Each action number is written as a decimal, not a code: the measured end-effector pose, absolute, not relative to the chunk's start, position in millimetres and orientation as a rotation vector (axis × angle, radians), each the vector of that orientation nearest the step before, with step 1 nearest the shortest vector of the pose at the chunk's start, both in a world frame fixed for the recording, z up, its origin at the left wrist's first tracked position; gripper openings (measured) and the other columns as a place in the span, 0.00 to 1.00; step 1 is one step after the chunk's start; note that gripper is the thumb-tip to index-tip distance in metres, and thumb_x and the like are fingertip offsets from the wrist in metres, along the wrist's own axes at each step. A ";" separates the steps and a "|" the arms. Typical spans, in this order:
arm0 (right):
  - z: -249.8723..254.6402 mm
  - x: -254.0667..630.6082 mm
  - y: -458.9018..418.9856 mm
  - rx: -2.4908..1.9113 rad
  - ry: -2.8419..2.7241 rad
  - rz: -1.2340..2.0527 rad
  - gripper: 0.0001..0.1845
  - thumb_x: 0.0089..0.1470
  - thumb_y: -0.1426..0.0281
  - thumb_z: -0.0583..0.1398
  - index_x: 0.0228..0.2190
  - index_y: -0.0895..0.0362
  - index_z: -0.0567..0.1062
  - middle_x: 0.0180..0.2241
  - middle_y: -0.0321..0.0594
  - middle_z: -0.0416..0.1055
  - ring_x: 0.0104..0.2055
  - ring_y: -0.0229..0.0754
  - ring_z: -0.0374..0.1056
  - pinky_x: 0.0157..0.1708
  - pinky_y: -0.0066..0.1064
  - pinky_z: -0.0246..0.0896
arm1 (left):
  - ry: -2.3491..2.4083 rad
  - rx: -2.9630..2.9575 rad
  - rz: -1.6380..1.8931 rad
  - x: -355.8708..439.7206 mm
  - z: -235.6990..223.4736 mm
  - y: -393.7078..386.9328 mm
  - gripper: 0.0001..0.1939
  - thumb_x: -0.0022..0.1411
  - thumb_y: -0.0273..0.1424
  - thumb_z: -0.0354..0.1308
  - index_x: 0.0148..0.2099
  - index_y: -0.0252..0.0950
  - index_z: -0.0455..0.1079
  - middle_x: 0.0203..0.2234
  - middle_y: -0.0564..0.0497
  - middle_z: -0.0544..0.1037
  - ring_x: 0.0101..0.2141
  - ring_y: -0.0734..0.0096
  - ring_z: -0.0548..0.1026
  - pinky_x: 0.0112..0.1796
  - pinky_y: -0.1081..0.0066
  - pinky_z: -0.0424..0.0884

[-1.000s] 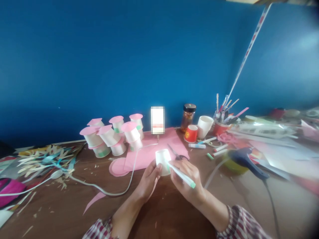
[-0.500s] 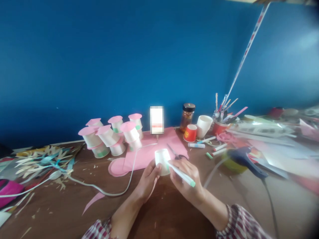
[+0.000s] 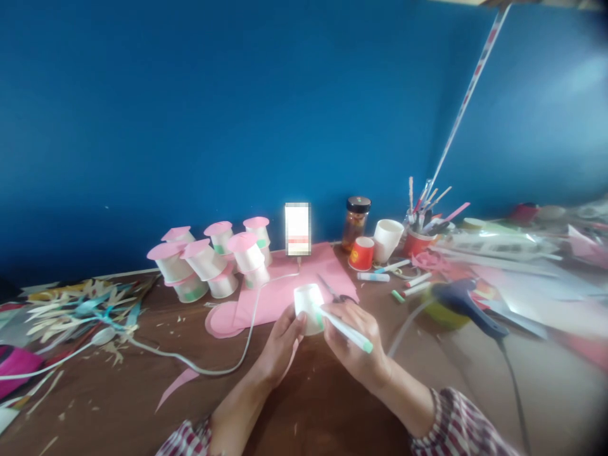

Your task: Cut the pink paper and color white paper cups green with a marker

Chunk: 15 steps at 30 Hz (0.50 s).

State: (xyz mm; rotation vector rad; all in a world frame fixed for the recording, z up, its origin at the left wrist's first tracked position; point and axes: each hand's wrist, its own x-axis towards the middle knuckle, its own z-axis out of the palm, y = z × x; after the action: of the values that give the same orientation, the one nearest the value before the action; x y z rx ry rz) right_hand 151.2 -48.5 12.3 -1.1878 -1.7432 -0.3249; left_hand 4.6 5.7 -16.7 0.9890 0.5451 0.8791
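My left hand (image 3: 281, 345) grips a small white paper cup (image 3: 308, 305) from its left side, holding it just above the brown table (image 3: 118, 405). My right hand (image 3: 354, 345) is closed round a white marker with a green end (image 3: 346, 330), its tip against the cup's right side. Both hands are near the table's middle front. Scissors (image 3: 335, 292) lie right behind the cup on a pink paper sheet (image 3: 285, 288).
Several white cups with pink lids (image 3: 209, 259) stand at the back left. A white cable (image 3: 209, 367) curves over the table. A phone (image 3: 297, 228), a jar (image 3: 356, 221), a red cup (image 3: 361, 253), loose markers (image 3: 394, 275) and a blue glue gun (image 3: 468, 304) lie right.
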 end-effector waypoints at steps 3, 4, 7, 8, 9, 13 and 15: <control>12.8 151.4 -48.6 -1.194 -1.743 -0.325 0.07 0.56 0.76 0.55 0.35 0.57 0.73 0.29 0.41 0.75 0.28 0.41 0.69 0.31 0.32 0.66 | 0.518 0.995 0.879 4.9 -16.9 6.2 0.18 0.62 0.36 0.55 0.54 0.41 0.66 0.49 0.46 0.74 0.52 0.59 0.68 0.52 0.60 0.61; 12.9 151.5 -48.6 -1.195 -1.743 -0.323 0.07 0.56 0.76 0.55 0.35 0.57 0.73 0.29 0.41 0.75 0.28 0.41 0.69 0.32 0.32 0.66 | 0.508 0.996 0.883 4.9 -17.0 6.4 0.18 0.62 0.36 0.54 0.54 0.41 0.66 0.49 0.46 0.74 0.52 0.59 0.68 0.52 0.60 0.61; 12.1 152.2 -48.3 -1.198 -1.742 -0.309 0.07 0.56 0.76 0.55 0.36 0.58 0.73 0.29 0.42 0.75 0.29 0.41 0.69 0.32 0.32 0.66 | 0.502 0.988 0.889 4.9 -17.9 6.8 0.19 0.62 0.35 0.54 0.55 0.42 0.65 0.49 0.47 0.74 0.52 0.58 0.68 0.52 0.60 0.60; 11.6 152.4 -48.1 -1.201 -1.740 -0.301 0.07 0.56 0.76 0.55 0.36 0.58 0.73 0.29 0.42 0.75 0.29 0.41 0.69 0.32 0.32 0.66 | 0.504 0.986 0.887 4.7 -18.4 6.9 0.19 0.62 0.35 0.54 0.56 0.42 0.65 0.49 0.47 0.74 0.52 0.58 0.68 0.52 0.59 0.60; 11.2 152.7 -48.0 -1.203 -1.737 -0.293 0.07 0.56 0.76 0.55 0.36 0.58 0.73 0.29 0.42 0.75 0.29 0.42 0.69 0.32 0.32 0.66 | 0.508 0.985 0.884 4.5 -19.0 7.0 0.19 0.62 0.35 0.54 0.56 0.42 0.65 0.49 0.47 0.74 0.52 0.58 0.68 0.52 0.59 0.60; 11.1 152.8 -48.1 -1.213 -1.719 -0.272 0.07 0.57 0.75 0.55 0.35 0.58 0.73 0.28 0.42 0.74 0.29 0.41 0.69 0.32 0.32 0.66 | 0.547 0.988 0.874 3.5 -21.7 7.5 0.19 0.62 0.36 0.54 0.55 0.41 0.65 0.50 0.46 0.73 0.53 0.57 0.67 0.52 0.59 0.60; 11.7 152.7 -48.2 -1.212 -1.718 -0.264 0.07 0.57 0.75 0.55 0.35 0.58 0.73 0.28 0.42 0.74 0.29 0.41 0.69 0.32 0.32 0.66 | 0.570 0.983 0.867 3.3 -22.8 7.8 0.20 0.62 0.37 0.54 0.55 0.42 0.65 0.51 0.46 0.73 0.53 0.58 0.67 0.53 0.59 0.60</control>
State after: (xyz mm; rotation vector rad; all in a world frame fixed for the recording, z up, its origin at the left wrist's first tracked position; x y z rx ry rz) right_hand 152.7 -48.2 11.7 -1.2120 -1.7177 -0.2639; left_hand 3.3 7.8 -22.8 0.9832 0.5698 0.8674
